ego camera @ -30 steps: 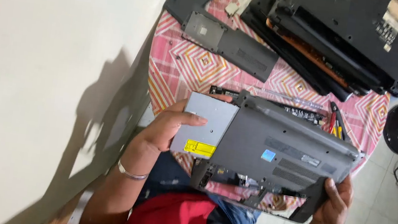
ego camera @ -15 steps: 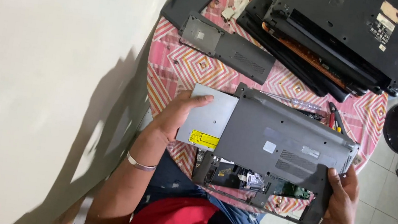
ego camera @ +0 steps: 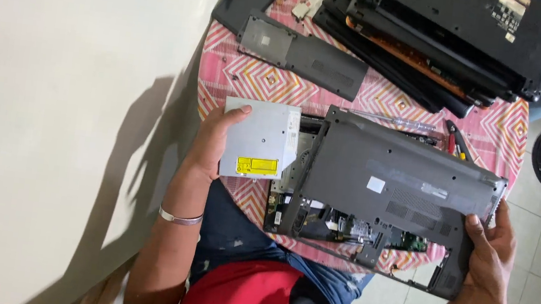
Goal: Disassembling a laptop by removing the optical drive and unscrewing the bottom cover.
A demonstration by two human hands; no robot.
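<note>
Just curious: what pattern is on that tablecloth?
Pink and white zigzag diamonds with yellow touches on the tablecloth, clearest in the head view.

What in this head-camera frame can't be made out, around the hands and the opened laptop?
- Head view: the circuit board is mostly covered by the grey laptop base.
- Right hand: fingers hidden behind the base's corner.
- Left hand: palm hidden under the silver optical drive.
- Stacked black laptops: cut off by the top edge.
- Tools by the base: too small to identify.
</note>
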